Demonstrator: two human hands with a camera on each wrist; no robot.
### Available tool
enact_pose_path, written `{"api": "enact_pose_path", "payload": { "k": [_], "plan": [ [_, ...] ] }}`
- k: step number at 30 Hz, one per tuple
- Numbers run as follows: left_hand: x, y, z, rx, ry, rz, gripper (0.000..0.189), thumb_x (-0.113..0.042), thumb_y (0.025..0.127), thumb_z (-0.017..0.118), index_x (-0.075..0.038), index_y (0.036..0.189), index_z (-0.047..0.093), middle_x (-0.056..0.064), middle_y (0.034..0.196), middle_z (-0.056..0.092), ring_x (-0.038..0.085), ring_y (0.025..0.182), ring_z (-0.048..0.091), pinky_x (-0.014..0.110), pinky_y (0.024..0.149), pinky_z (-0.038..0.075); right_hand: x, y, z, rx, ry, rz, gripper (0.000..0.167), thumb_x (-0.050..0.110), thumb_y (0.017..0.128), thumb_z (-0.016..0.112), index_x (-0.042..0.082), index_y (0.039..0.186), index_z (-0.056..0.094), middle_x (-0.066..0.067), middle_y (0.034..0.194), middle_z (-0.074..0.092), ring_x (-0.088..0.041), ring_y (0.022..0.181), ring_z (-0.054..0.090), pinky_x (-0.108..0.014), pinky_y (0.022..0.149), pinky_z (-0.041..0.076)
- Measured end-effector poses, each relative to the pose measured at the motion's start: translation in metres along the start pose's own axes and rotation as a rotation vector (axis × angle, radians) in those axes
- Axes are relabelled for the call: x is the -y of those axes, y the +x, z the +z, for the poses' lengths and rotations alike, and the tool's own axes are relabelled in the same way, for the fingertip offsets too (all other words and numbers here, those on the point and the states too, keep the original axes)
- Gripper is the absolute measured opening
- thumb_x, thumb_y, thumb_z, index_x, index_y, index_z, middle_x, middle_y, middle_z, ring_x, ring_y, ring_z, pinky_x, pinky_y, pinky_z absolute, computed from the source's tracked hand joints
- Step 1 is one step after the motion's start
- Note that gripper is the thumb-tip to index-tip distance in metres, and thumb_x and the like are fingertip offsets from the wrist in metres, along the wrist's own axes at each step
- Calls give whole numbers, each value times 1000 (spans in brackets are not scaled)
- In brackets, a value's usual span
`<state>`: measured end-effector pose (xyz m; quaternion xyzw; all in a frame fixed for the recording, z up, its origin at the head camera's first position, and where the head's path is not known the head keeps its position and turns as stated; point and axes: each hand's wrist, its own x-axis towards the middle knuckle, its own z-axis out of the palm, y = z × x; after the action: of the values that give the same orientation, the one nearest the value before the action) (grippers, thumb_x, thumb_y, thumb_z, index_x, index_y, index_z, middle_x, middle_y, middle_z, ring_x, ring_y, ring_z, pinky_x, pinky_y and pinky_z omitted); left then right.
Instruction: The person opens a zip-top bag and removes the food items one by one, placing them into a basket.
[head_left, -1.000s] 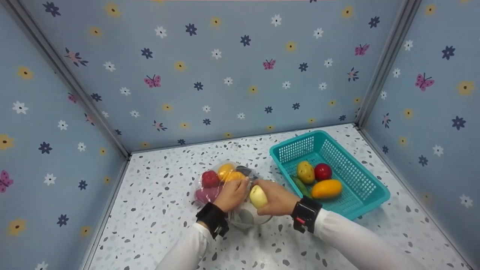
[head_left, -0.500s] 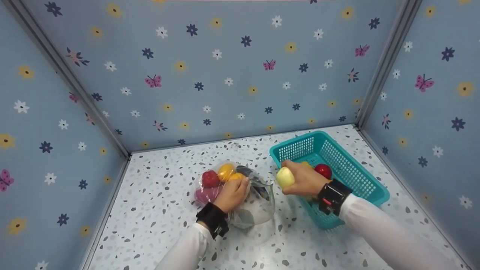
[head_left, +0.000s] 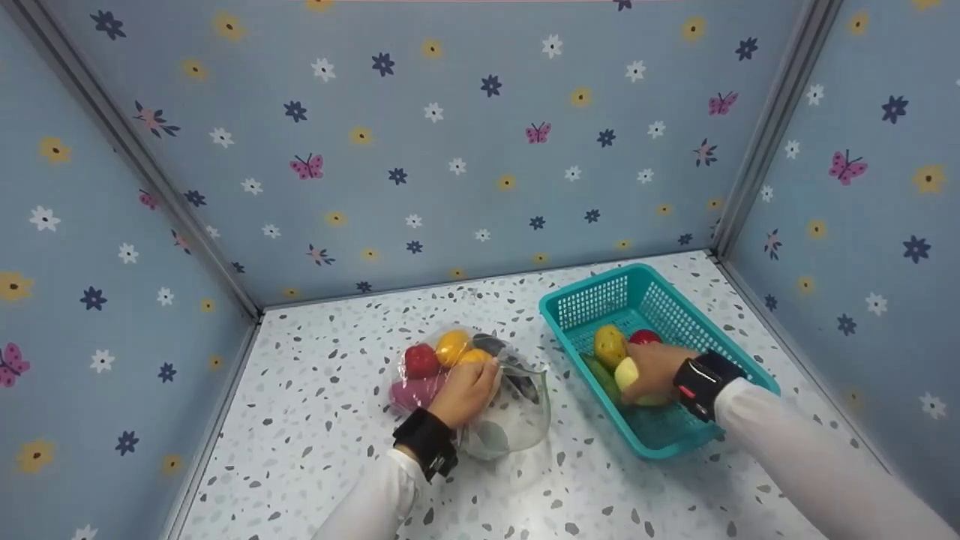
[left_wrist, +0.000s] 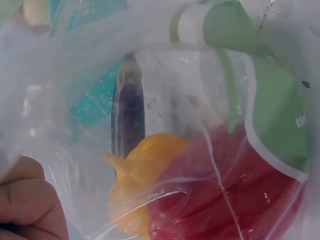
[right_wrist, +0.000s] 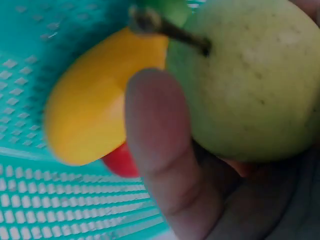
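Observation:
In the head view my left hand pinches the edge of a clear plastic bag lying on the counter. Inside the bag are a red fruit or pepper, yellow-orange ones, a purple piece and an eggplant; green print marks the plastic. My right hand reaches into the teal basket, fingers and thumb wrapped round a pale yellow-green pear with a brown stem. A smooth yellow-orange fruit lies just beyond the thumb.
The basket also holds a speckled yellow fruit, a red round one and a long green vegetable. Its perforated walls stand right of the bag on a speckled counter. Flowered panels enclose the back and sides.
My right hand has carried the pear rightward from the bag's mouth into the basket. The bag's mouth now shows uncovered; my left hand has stayed on its edge.

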<state>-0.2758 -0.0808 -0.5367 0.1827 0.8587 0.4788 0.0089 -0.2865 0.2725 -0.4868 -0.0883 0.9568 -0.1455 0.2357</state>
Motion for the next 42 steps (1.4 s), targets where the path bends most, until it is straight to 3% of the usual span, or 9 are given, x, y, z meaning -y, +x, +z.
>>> {"api": "enact_pose_path", "payload": {
  "k": [8, 15, 20, 25, 32, 35, 38, 42],
  "plan": [
    [1, -1, 0, -5, -6, 0, 41, -17, 117, 46, -12, 77, 52, -1, 79, 48, 12, 71, 47, 29, 70, 42, -5, -9, 4, 107, -26, 61, 64, 37, 80, 92, 9, 126, 59, -11, 104, 67, -29, 93, 63, -46, 78, 54],
    [-2, 0, -1, 9, -28, -8, 37, -17, 117, 46, -15, 80, 50, -1, 79, 50, 12, 71, 47, 29, 71, 43, 3, -11, 3, 160, -52, 119, 75, 34, 75, 97, 12, 135, 58, -10, 108, 66, -30, 98, 62, -49, 83, 56],
    [-1, 0, 0, 8, -4, -8, 39, -20, 118, 45, -16, 79, 50, -3, 76, 48, 11, 70, 45, 28, 70, 41, 10, -14, 6, 150, -122, 81, 72, 29, 70, 100, 15, 130, 62, -9, 103, 66, -31, 95, 61, -50, 81, 56],
    [-1, -1, 0, 2, 23, -17, 43, -22, 118, 46, -14, 75, 51, -4, 73, 46, 12, 67, 45, 29, 67, 40, 11, -14, 15, 141, -186, 46, 59, 19, 67, 99, 19, 115, 65, -7, 98, 65, -30, 91, 59, -48, 78, 52],
    [-1, -3, 1, 31, 19, -18, 38, -21, 118, 45, -15, 80, 52, -4, 75, 48, 12, 69, 47, 29, 68, 42, 8, -14, 20, 176, -191, 28, 62, 22, 72, 99, 23, 128, 72, -4, 106, 65, -32, 100, 55, -57, 90, 50],
    [0, -3, 0, 33, 16, -23, 38, -22, 118, 45, -16, 80, 52, -5, 74, 49, 12, 66, 46, 28, 66, 42, 11, -13, 13, 183, -135, 46, 66, 26, 74, 99, 20, 134, 71, -4, 110, 69, -31, 100, 59, -57, 91, 54],
    [1, -3, -1, 31, 14, -27, 38, -22, 118, 45, -17, 81, 52, -5, 73, 49, 11, 66, 46, 28, 66, 43, 18, -8, 2, 126, -98, 11, 66, 31, 81, 94, 11, 139, 69, -8, 118, 74, -29, 102, 65, -57, 93, 58],
    [1, -2, 0, 21, 21, -21, 38, -21, 118, 45, -16, 81, 52, -4, 75, 50, 11, 68, 47, 28, 67, 43, 33, 2, -13, -52, -92, -118, 49, 32, 95, 82, 4, 134, 70, -13, 117, 76, -27, 100, 69, -53, 91, 60]
  ]
}}
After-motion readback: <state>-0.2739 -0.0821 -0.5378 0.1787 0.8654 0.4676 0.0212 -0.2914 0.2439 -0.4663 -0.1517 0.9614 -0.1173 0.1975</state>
